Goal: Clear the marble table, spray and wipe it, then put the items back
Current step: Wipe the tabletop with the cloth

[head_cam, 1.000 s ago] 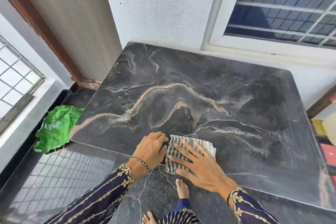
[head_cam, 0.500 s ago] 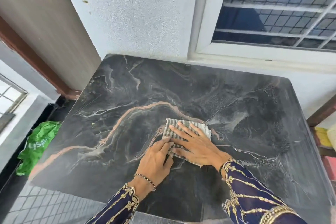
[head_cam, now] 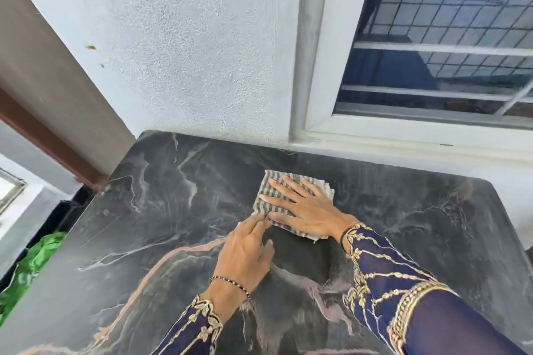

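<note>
The dark marble table (head_cam: 161, 210) with pale and pink veins fills the lower part of the view, and nothing stands on it except a folded grey-and-white striped cloth (head_cam: 266, 190) near its far edge. My right hand (head_cam: 305, 206) lies flat on the cloth with fingers spread, pressing it onto the marble. Just nearer to me, my left hand (head_cam: 248, 251) rests on the table, its fingertips touching the cloth's near left corner. Both arms wear dark blue sleeves with gold embroidery.
A white textured wall (head_cam: 187, 52) and a barred window (head_cam: 438, 46) rise right behind the table's far edge. A brown door frame (head_cam: 49, 141) stands at the left. A green bag (head_cam: 31, 262) lies on the floor left of the table.
Both hands have pushed the cloth away from me, from near the table's front edge to close to its far edge. The view has moved forward with them.
</note>
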